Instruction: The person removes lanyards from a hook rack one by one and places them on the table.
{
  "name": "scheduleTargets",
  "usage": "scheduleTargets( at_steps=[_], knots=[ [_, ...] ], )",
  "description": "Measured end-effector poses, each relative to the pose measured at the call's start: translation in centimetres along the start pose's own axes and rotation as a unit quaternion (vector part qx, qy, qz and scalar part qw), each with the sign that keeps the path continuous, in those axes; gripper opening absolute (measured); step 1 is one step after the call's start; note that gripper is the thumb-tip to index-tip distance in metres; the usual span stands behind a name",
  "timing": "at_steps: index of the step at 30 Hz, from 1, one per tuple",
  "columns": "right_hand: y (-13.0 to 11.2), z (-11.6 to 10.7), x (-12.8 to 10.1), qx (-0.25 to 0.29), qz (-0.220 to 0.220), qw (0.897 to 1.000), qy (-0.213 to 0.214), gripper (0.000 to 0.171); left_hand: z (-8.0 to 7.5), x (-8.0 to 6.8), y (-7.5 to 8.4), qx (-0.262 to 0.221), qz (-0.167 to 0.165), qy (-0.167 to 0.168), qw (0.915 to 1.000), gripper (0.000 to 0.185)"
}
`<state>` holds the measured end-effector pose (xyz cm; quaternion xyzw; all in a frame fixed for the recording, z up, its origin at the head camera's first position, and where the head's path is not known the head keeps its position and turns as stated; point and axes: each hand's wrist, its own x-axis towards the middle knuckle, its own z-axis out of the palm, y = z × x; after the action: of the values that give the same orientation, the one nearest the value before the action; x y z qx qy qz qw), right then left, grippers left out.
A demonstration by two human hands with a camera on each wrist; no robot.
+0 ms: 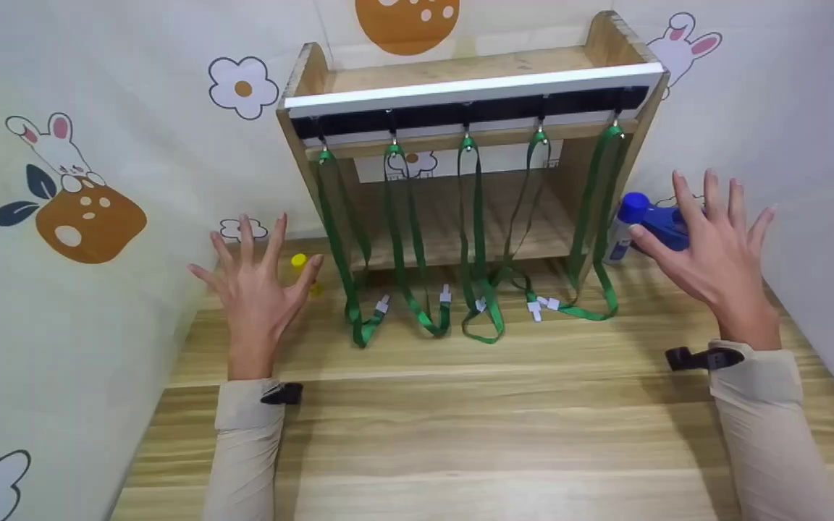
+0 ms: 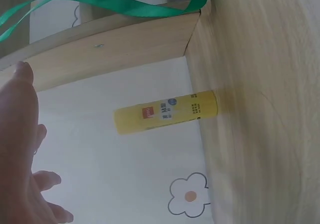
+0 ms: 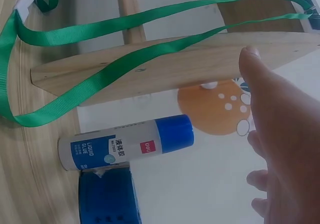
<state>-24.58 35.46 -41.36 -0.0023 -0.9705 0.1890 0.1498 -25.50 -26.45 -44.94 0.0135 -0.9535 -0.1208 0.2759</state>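
My left hand (image 1: 254, 293) is spread wide over the table's left side, holding nothing. Close by it stands a yellow glue stick (image 2: 165, 112), upright on the table. On the right, my right hand (image 1: 721, 253) is also spread and holds nothing. Near its thumb are a liquid glue bottle (image 3: 125, 141) with a blue cap and a blue object (image 3: 108, 196), partly hidden by that hand in the head view. Between the hands several green lanyards (image 1: 475, 210) hang from hooks on a wooden rack (image 1: 460, 210), their lower ends with white clips lying on the table.
The wooden table (image 1: 475, 434) stretches in front of the rack. A white patterned backdrop (image 1: 135, 145) with flowers, rabbits and oranges rises behind and on both sides. A dark strip (image 1: 460, 114) holding the hooks runs along the rack's upper front.
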Motion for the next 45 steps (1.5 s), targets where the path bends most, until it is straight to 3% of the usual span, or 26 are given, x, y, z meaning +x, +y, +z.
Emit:
scheduleTargets(
  at_steps=[10,15,22,25,28,35,38,45],
  knots=[
    [-0.5,0.3,0.4,-0.005,-0.007,1.0,0.009,0.098,0.4,-0.2,-0.3,0.002,-0.008,-0.01,0.9999,0.085],
    [-0.6,0.5,0.6,-0.004,-0.01,1.0,0.018,0.098,0.4,-0.3,-0.2,-0.008,-0.007,-0.013,0.9999,0.076],
    [-1.1,0.4,0.5,0.005,-0.014,0.999,0.038,0.097,0.5,-0.2,0.7,-0.06,0.009,0.015,0.9981,0.069],
    [-1.8,0.2,0.1,0.04,-0.017,0.997,0.068,0.09,0.5,0.1,1.6,-0.118,0.033,0.046,0.9914,0.065],
    [-3.0,0.2,-0.3,0.089,-0.029,0.989,0.118,0.077,0.6,0.6,2.5,-0.182,0.059,0.074,0.9788,0.061],
    [-6.2,0.6,-0.6,0.17,-0.119,0.953,0.22,0.038,1.1,1.5,4.2,-0.297,0.087,0.084,0.9473,0.05],
    [-7.6,0.8,-0.6,0.188,-0.149,0.943,0.229,0.029,1.4,1.9,4.8,-0.316,0.095,0.08,0.9405,0.048],
    [-9.8,1.8,-0.9,0.205,-0.141,0.948,0.197,0.035,1.7,2.4,5.7,-0.347,0.083,0.08,0.9307,0.053]
  ],
)
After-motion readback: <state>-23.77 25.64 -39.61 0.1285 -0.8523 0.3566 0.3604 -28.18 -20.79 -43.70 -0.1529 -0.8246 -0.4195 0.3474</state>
